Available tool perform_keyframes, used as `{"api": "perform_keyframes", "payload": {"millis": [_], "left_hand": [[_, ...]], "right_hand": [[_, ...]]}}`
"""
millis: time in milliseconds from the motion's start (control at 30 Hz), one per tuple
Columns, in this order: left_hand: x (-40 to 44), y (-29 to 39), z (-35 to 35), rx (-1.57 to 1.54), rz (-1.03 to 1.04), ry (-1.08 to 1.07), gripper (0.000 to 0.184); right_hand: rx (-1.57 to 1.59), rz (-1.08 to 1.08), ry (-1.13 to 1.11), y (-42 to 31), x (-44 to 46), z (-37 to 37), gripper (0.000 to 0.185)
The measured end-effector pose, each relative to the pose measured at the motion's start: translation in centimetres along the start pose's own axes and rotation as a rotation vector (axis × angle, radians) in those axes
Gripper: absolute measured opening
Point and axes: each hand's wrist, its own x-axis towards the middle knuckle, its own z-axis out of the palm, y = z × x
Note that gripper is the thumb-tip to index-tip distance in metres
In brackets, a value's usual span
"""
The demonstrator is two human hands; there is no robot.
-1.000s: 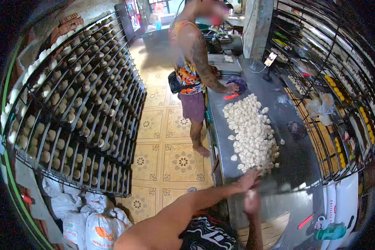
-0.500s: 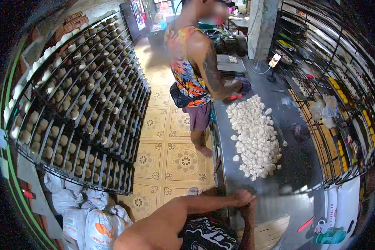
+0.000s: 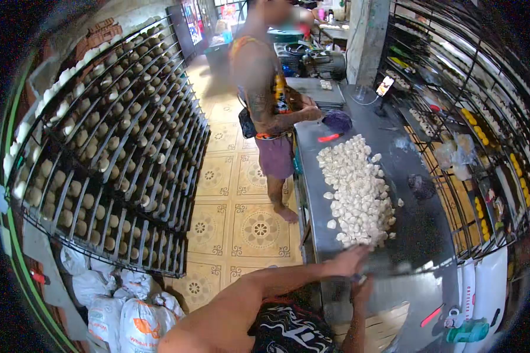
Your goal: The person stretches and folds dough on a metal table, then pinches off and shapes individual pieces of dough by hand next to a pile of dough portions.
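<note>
A long pile of small white dough pieces (image 3: pixel 359 191) lies on the dark metal table (image 3: pixel 421 226). My left hand (image 3: pixel 348 262) reaches over the near end of the pile, its fingers smeared by motion; whether they touch a piece cannot be made out. Just below it is my right hand (image 3: pixel 362 287), its fingers curled at the table's near end. Something small may sit in that grip, but it is too blurred to name. A slatted wooden surface (image 3: pixel 383 329) shows beside my right forearm.
A co-worker (image 3: pixel 271 112) stands at the table's far left, hands near a dark purple cloth (image 3: pixel 337 121) and a red-handled tool (image 3: pixel 330 138). Loaded racks (image 3: pixel 115 141) stand left, shelves (image 3: pixel 465 117) right. Flour sacks (image 3: pixel 138 323) sit lower left. A phone (image 3: pixel 385 86) is propped at the back.
My left hand has moved forward to the pile, away from my right hand. The co-worker has drawn back left from the pile, letting go of the purple cloth and red-handled tool.
</note>
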Motion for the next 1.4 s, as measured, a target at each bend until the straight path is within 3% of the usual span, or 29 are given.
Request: {"api": "perform_keyframes", "payload": {"millis": [33,267,300,433,467,533,600,633,767,833,867,933,967,1100,1133,1267,1400], "left_hand": [[-1.1,0.3,-0.1,0.003,0.004,-0.014,0.038],[-8.0,4.3,0.8,-0.272,-0.589,-0.612,0.047],[-7.7,4.8,0.5,-0.276,-0.589,-0.615,0.047],[-3.7,5.7,-0.1,0.229,-0.547,-0.732,0.055],[-3.9,5.0,0.4,0.218,-0.551,-0.685,0.056],[-3.1,3.8,1.0,0.204,-0.554,-0.647,0.057],[-0.5,2.7,-0.3,0.117,-0.591,-0.71,0.046],[0.0,2.8,-0.8,0.114,-0.599,-0.72,0.046],[5.5,2.7,-2.7,0.147,0.008,0.339,0.033],[-0.1,0.4,0.5,0.123,0.023,0.101,0.046],[-1.4,0.7,0.5,0.124,0.026,0.104,0.046],[-4.7,1.5,0.3,-0.376,-0.324,-1.05,0.038],[-5.5,2.0,0.9,-0.384,-0.328,-1.048,0.038],[-7.6,4.0,1.3,-0.239,-0.649,-0.667,0.037],[-7.6,4.5,1.2,-0.242,-0.647,-0.675,0.037],[-4.3,5.0,0.7,0.245,-0.585,-0.744,0.038],[2.6,6.0,-3.6,0.29,-0.615,-0.666,0.042]], "right_hand": [[0.02,0.011,-0.021,0.4,-0.2,0.7,0.025],[0.065,0.069,-0.194,4.3,-2.0,1.6,0.024],[0.071,0.079,-0.217,4.6,-2.5,1.7,0.025],[0.08,0.075,-0.305,5.3,-1.5,1.0,0.028],[0.077,0.068,-0.308,5.2,-1.2,0.9,0.028],[-0.138,-0.173,-0.234,5.1,-1.4,0.3,0.022],[-0.341,-0.397,-0.166,4.8,-3.0,-0.3,0.03],[-0.337,-0.388,-0.174,3.7,-3.7,-0.9,0.03],[-0.046,0.035,0.049,-4.5,-0.1,-4.3,0.026],[-0.037,0.015,-0.057,0.2,0.3,-1.6,0.024],[-0.034,0.003,-0.162,3.5,-1.6,-0.8,0.023],[-0.036,-0.003,-0.383,9.7,-1.6,2.0,0.023],[-0.041,0.002,-0.389,9.2,-1.8,1.6,0.023],[0.2,-0.221,-0.223,0.6,-3.2,-1.5,0.026],[0.202,-0.214,-0.219,1.2,-3.5,-1.1,0.026],[0.126,-0.138,-0.185,4.9,-1.5,1.4,0.026],[0.134,-0.151,-0.125,4.3,-3.9,-2.2,0.027]]}}
